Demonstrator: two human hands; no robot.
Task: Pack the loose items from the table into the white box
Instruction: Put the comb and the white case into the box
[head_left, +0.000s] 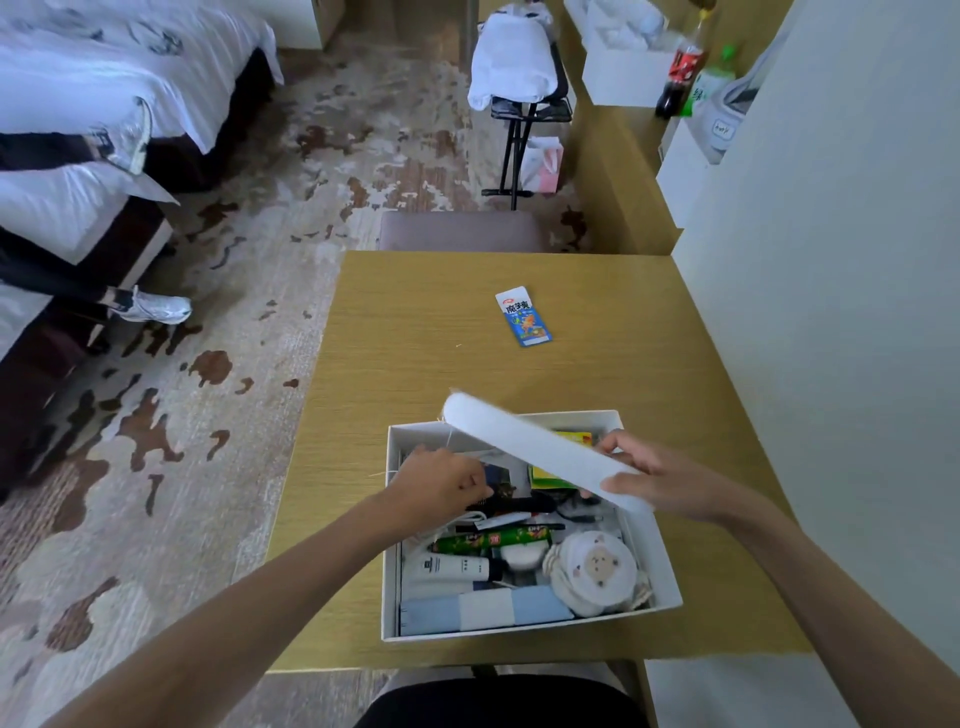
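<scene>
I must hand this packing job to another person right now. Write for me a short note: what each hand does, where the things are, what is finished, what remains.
Left hand: inside the white box, closed on a dark item among the contents; exactly what it grips is unclear.
Right hand: holds a long white flat object, tilted above the box.
Done: most items are in the box, including a white tube, a green snack pack, a blue-and-white case and a round sheep pouch.
Left: one blue snack packet lies on the table, beyond the box. The white object also needs placing.
</scene>
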